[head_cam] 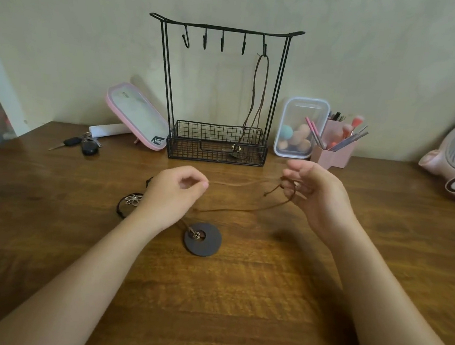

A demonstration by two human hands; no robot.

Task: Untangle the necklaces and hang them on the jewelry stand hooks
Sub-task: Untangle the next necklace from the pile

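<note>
We have the brown cord (234, 208) of one necklace stretched between our hands, with its dark disc pendant (202, 239) lying flat on the wooden table (237, 297) just beside the left wrist. Our left hand (176, 192) pinches one strand between thumb and forefinger, the other fingers curled in. Our right hand (315, 196) has its fingers curled round the far end, where a knotted tail dangles.

We judge this to be the untangling step. The cord looks separate from the black-corded necklace with the flower pendant (133, 200), which lies on the table at the left hand's outer side — though the hand hides part of it, so we cannot be sure.

Another brown necklace (253, 97) hangs from the rightmost hook of the jewelry stand (218, 143), its pendant down in the wire basket. Four hooks are bare.

The next move calls for opening the cord into a clean loop, lifting the disc clear and carrying it to a free hook (243, 45) — without dragging the flower necklace along.
</note>
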